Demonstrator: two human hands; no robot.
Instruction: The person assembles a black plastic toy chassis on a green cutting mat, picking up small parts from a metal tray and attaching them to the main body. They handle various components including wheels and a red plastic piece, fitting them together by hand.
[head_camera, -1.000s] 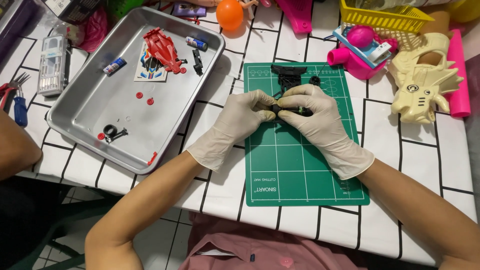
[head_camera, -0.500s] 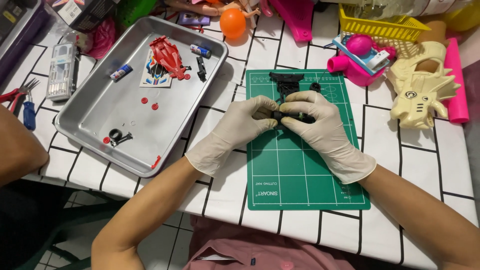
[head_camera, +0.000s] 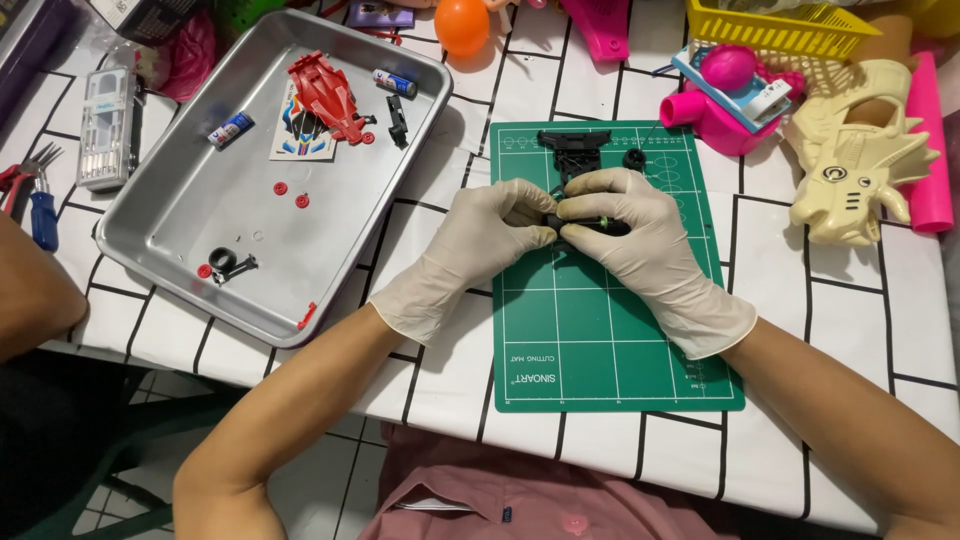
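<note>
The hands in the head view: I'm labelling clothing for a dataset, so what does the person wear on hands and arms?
Both the left hand and the right hand wear thin, off-white disposable gloves that end in a cuff just past the wrist. The forearms are bare, with no sleeves, watch or jewellery visible. A pink buttoned shirt shows at the bottom edge.

small black plastic part, dark, elongated, with tiny green spot, lies level across upper middle of green cutting mat, mostly hidden between gloved fingers; exact shape not clear.
</note>
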